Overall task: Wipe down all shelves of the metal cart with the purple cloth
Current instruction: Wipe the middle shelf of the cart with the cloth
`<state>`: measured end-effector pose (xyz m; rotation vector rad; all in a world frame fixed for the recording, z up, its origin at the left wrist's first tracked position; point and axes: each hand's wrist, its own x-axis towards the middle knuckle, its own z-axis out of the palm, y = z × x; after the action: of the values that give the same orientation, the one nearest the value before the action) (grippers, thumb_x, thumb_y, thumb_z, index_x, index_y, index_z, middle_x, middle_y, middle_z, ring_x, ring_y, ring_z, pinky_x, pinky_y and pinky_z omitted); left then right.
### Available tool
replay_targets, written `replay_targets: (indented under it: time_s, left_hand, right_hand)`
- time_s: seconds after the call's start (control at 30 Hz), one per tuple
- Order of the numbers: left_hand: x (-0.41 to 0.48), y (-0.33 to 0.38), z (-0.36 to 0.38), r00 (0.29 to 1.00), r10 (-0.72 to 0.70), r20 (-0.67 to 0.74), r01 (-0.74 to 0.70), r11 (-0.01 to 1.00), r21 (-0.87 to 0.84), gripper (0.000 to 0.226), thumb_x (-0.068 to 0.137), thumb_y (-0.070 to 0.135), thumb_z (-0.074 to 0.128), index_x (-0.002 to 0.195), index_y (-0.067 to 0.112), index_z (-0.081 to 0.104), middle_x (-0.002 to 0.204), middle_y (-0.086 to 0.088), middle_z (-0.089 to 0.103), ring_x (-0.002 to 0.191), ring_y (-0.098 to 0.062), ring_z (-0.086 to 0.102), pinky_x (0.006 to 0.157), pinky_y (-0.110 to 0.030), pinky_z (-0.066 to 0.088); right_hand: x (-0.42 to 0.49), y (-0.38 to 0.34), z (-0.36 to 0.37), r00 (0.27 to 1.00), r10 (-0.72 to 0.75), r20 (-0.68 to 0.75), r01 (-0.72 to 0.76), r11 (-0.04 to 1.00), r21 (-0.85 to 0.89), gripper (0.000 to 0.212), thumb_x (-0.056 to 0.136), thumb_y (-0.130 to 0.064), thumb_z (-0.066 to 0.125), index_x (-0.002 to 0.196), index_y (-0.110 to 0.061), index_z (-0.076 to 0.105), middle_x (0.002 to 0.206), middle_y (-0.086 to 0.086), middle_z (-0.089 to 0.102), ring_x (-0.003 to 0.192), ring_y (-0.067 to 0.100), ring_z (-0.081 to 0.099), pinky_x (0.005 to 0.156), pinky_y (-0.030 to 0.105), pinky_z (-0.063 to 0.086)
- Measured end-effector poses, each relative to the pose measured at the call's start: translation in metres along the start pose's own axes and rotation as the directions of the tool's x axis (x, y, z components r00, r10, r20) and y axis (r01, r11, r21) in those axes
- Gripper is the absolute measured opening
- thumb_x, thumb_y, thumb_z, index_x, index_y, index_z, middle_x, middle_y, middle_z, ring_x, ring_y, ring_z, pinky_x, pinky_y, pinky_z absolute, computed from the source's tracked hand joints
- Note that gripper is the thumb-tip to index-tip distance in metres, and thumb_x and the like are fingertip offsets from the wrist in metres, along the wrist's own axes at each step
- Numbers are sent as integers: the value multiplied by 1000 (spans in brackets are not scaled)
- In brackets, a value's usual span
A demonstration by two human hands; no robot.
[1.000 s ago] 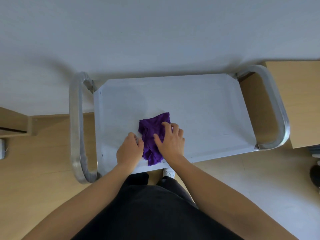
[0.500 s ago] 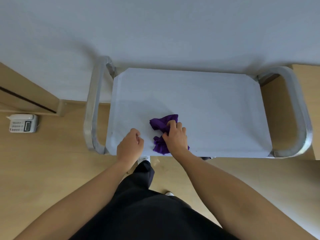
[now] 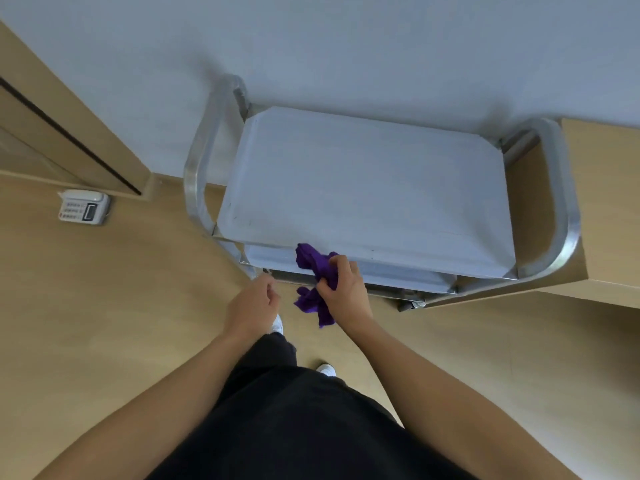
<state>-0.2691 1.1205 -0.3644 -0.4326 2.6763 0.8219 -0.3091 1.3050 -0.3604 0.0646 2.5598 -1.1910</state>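
Note:
The metal cart (image 3: 367, 188) stands against the white wall, its bare top shelf facing me. A strip of a lower shelf (image 3: 398, 273) shows under the front edge. My right hand (image 3: 343, 292) grips the bunched purple cloth (image 3: 317, 282) in the air just off the cart's front edge, with cloth ends hanging below the fist. My left hand (image 3: 251, 306) hovers to the left of it with loosely curled fingers and holds nothing. It is in front of the cart's front left corner.
Tubular handles (image 3: 197, 168) curve round both ends of the cart. A white telephone (image 3: 83, 206) lies on the wooden floor at the left, near a door frame. A wooden cabinet (image 3: 602, 202) stands right of the cart. My legs and shoes are below.
My right hand has lifted the cloth off the top shelf and drawn it back past the front edge. My left hand has left the shelf too. The view has pulled back from the cart.

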Motion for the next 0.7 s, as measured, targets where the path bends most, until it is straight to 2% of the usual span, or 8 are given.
replay_targets:
  time_s: [0.13, 0.2, 0.27, 0.33, 0.4, 0.5, 0.6, 0.7]
  left_hand:
    - [-18, -25, -1, 998, -34, 48, 33, 999, 12, 10, 92, 23, 44, 94, 19, 53, 86, 0, 63, 76, -19, 61, 68, -39, 53]
    - [-24, -38, -3, 998, -29, 60, 28, 999, 22, 8, 91, 20, 44, 89, 16, 51, 84, -3, 60, 73, -22, 59, 63, -38, 50]
    - [-26, -51, -5, 997, 1, 71, -4, 999, 48, 7, 89, 15, 44, 83, 13, 47, 81, -5, 54, 71, -25, 55, 58, -35, 43]
    - [-22, -66, -6, 996, 53, 74, -60, 994, 89, 5, 88, 12, 45, 87, 14, 50, 85, -1, 52, 75, -23, 53, 63, -34, 45]
    - [-11, -83, -4, 991, 104, 82, -112, 988, 105, 15, 89, 13, 47, 100, 14, 56, 98, 0, 56, 86, -20, 56, 73, -37, 50]
    - [18, -106, 6, 979, 178, 99, -188, 977, 103, 25, 91, 14, 49, 114, 13, 59, 112, 0, 58, 99, -20, 58, 84, -36, 50]
    - [57, -127, 22, 960, 264, 94, -274, 955, 112, 28, 92, 14, 51, 119, 13, 58, 117, 1, 59, 99, -21, 59, 81, -30, 47]
    - [106, -149, 46, 927, 371, 48, -374, 915, 150, 26, 89, 14, 55, 115, 14, 58, 111, 1, 59, 88, -21, 61, 71, -31, 49]
  right_hand:
    - [-25, 10, 22, 997, 27, 71, -26, 999, -27, 30, 89, -23, 60, 116, -20, 50, 111, 0, 50, 91, 18, 56, 79, 31, 51]
    - [-34, 11, 37, 996, 37, 84, -34, 999, -28, 29, 88, -22, 60, 115, -21, 50, 111, -1, 49, 91, 18, 56, 79, 32, 51]
    - [-39, 10, 53, 995, 48, 88, -46, 998, -31, 30, 88, -21, 61, 116, -20, 51, 113, -1, 49, 95, 19, 55, 79, 29, 48]
    - [-38, 8, 70, 995, 63, 83, -59, 997, -42, 30, 88, -21, 60, 117, -19, 52, 114, -1, 49, 97, 20, 53, 80, 28, 46]
    - [-29, 7, 88, 996, 66, 61, -62, 996, -65, 30, 88, -21, 61, 118, -18, 52, 114, 0, 50, 97, 21, 53, 79, 28, 44]
    - [-5, 11, 117, 997, 76, 9, -75, 994, -82, 31, 88, -21, 62, 117, -18, 54, 113, 0, 50, 97, 22, 53, 80, 30, 47]
    - [32, 23, 145, 996, 54, -65, -60, 994, -96, 30, 87, -21, 63, 116, -18, 56, 110, 0, 50, 97, 24, 53, 83, 33, 47]
    - [79, 41, 167, 988, -47, -149, 22, 986, -165, 31, 87, -18, 63, 118, -15, 58, 110, 6, 54, 99, 27, 51, 85, 36, 45]
